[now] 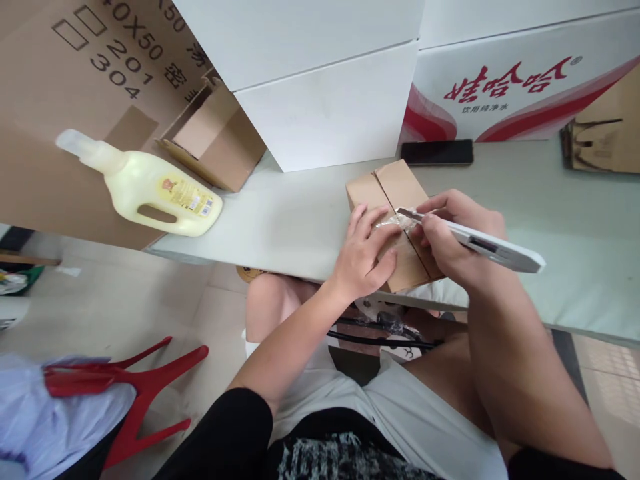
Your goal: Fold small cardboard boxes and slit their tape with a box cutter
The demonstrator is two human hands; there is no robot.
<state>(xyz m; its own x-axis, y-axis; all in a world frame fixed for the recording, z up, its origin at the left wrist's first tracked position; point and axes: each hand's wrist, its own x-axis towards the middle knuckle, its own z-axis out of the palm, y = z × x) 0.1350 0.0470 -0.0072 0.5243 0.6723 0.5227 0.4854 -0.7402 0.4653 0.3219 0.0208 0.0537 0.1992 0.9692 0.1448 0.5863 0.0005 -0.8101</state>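
A small brown cardboard box (365,190) lies at the front edge of the table, its flaps meeting in a seam across the top. Clear tape (393,223) crosses that seam. My left hand (367,250) rests on the box with its fingers spread over the top. In my right hand (455,227) is a white utility knife (493,245), gripped between thumb and fingers. Its blade (409,214) is out and points left at the taped seam. Whether the blade has gone through the tape I cannot tell.
A yellow bottle (150,190) and an open cardboard box (220,133) stand left on the pale tabletop (280,220). White cartons (330,107) line the back, with a black phone (437,153) before them. A red stool (135,393) is on the floor.
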